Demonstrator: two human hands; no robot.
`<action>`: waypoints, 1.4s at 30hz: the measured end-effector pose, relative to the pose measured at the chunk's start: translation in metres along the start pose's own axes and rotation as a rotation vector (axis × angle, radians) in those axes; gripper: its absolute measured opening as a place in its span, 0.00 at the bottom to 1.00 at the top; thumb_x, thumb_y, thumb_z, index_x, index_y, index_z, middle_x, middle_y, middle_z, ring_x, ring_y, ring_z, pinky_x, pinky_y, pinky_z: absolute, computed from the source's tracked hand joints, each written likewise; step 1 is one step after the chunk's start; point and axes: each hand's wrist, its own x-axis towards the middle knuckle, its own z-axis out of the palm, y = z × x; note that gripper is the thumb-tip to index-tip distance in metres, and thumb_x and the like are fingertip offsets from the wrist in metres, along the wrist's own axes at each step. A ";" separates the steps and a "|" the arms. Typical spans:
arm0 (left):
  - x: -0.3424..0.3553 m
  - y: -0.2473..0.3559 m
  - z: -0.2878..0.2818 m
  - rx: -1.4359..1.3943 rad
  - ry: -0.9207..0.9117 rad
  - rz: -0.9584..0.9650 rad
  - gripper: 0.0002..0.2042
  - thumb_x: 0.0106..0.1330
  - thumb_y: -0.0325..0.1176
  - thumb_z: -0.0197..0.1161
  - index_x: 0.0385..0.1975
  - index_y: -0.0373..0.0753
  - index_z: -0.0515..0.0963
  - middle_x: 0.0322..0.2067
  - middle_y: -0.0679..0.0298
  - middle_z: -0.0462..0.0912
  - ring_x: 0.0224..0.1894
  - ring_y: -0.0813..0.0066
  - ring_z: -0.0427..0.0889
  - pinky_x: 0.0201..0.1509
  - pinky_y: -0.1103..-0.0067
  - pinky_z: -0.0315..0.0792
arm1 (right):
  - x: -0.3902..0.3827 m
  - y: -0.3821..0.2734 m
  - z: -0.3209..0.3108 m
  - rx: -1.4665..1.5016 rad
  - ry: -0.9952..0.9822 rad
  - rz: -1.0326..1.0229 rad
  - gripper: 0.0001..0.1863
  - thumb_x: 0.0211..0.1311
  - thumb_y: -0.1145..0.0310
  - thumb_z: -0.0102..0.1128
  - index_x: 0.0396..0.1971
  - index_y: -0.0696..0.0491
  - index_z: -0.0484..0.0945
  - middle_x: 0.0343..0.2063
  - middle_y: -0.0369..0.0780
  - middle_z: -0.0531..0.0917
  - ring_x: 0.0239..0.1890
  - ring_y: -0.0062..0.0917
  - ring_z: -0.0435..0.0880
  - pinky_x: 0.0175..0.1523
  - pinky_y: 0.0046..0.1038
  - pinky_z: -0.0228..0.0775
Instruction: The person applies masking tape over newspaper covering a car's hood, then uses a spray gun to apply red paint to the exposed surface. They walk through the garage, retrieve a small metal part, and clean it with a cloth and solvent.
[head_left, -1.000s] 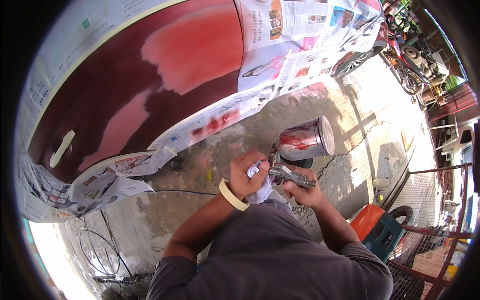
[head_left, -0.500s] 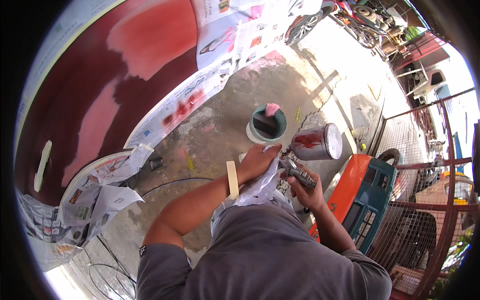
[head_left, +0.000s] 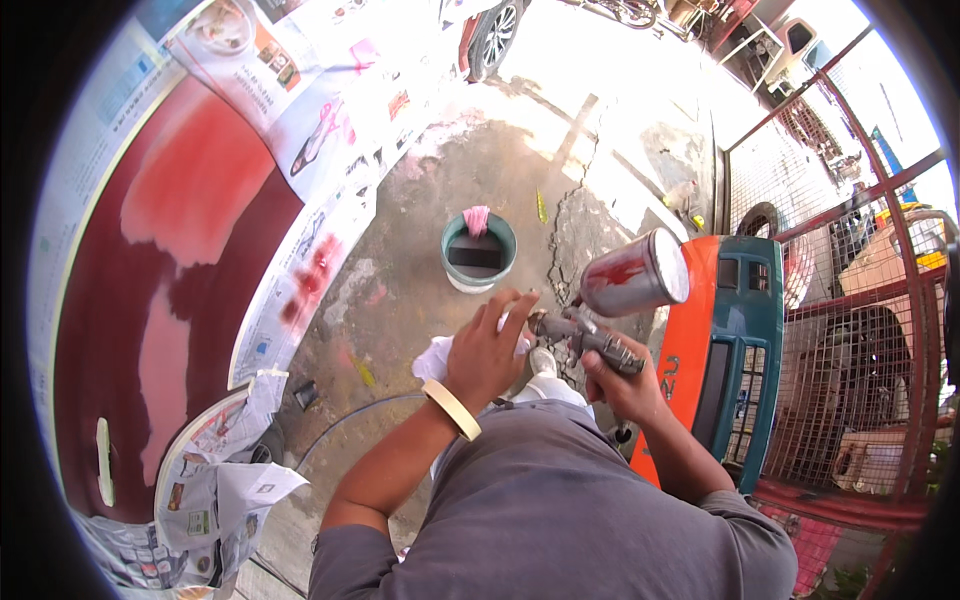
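My right hand [head_left: 625, 385] is wrapped round the grip of a metal paint spray gun [head_left: 590, 340]. A silver paint cup [head_left: 635, 272] with red smears sits tilted on top of the gun. Close to the gun's nozzle is my left hand [head_left: 487, 350], its forefinger and thumb side reaching toward the tip. A white cloth [head_left: 433, 360] is bunched under that palm, showing on both sides; part of it is hidden. Round my left wrist hangs a roll of masking tape [head_left: 452, 408].
At left stands a dark red car panel [head_left: 100, 300] with lighter patches, edged by masking newspaper [head_left: 335, 215]. Ahead, a bucket [head_left: 470, 283] has a pink cloth [head_left: 476, 222] over its rim. An orange and green truck panel [head_left: 690, 330] lies right, beside a mesh fence [head_left: 850, 350]. A hose [head_left: 350, 412] crosses the floor.
The view has swung so that the car panel shows more squarely. My left hand has lifted its fingers to the gun's nozzle, and the cloth has shifted to the left, beneath the hand.
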 end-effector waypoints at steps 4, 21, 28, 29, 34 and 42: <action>0.026 0.005 0.066 0.001 -0.032 0.068 0.17 0.45 0.27 0.74 0.34 0.42 0.76 0.33 0.60 0.80 0.38 0.57 0.81 0.39 0.64 0.75 | -0.003 0.010 -0.025 -0.005 -0.003 -0.004 0.23 0.70 0.66 0.66 0.61 0.60 0.76 0.33 0.36 0.76 0.24 0.15 0.76 0.28 0.22 0.69; 0.156 0.032 0.170 -0.514 -1.076 -0.113 0.23 0.56 0.29 0.75 0.53 0.37 0.79 0.43 0.60 0.86 0.46 0.69 0.85 0.50 0.71 0.78 | 0.040 0.047 -0.233 -0.241 -0.217 -0.275 0.31 0.64 0.63 0.72 0.66 0.52 0.75 0.47 0.51 0.85 0.47 0.44 0.87 0.54 0.35 0.77; 0.140 0.058 0.196 -0.928 -0.649 -0.434 0.15 0.68 0.37 0.71 0.49 0.36 0.82 0.42 0.63 0.84 0.46 0.77 0.80 0.52 0.76 0.74 | 0.053 0.053 -0.287 -0.051 -0.260 -0.165 0.33 0.69 0.59 0.68 0.68 0.59 0.70 0.43 0.39 0.86 0.29 0.16 0.79 0.33 0.20 0.72; 0.144 0.073 0.199 -0.916 -0.578 -0.400 0.15 0.70 0.41 0.68 0.48 0.35 0.82 0.41 0.63 0.84 0.46 0.77 0.80 0.52 0.76 0.73 | 0.054 0.057 -0.291 -0.015 -0.271 -0.155 0.34 0.70 0.58 0.67 0.69 0.60 0.68 0.43 0.36 0.87 0.26 0.12 0.77 0.27 0.16 0.70; 0.120 0.082 0.226 -0.726 -0.609 -0.636 0.21 0.78 0.49 0.58 0.47 0.33 0.82 0.44 0.59 0.83 0.45 0.72 0.80 0.52 0.74 0.74 | 0.050 0.054 -0.294 -0.018 -0.292 -0.127 0.33 0.69 0.60 0.69 0.67 0.61 0.71 0.40 0.37 0.85 0.22 0.13 0.76 0.27 0.18 0.69; 0.126 0.102 0.166 -0.967 -0.238 -0.319 0.18 0.75 0.44 0.63 0.50 0.33 0.83 0.46 0.61 0.83 0.37 0.77 0.81 0.45 0.78 0.75 | 0.049 0.018 -0.267 0.078 -0.244 -0.165 0.32 0.68 0.60 0.70 0.66 0.61 0.73 0.33 0.35 0.83 0.21 0.12 0.75 0.26 0.18 0.68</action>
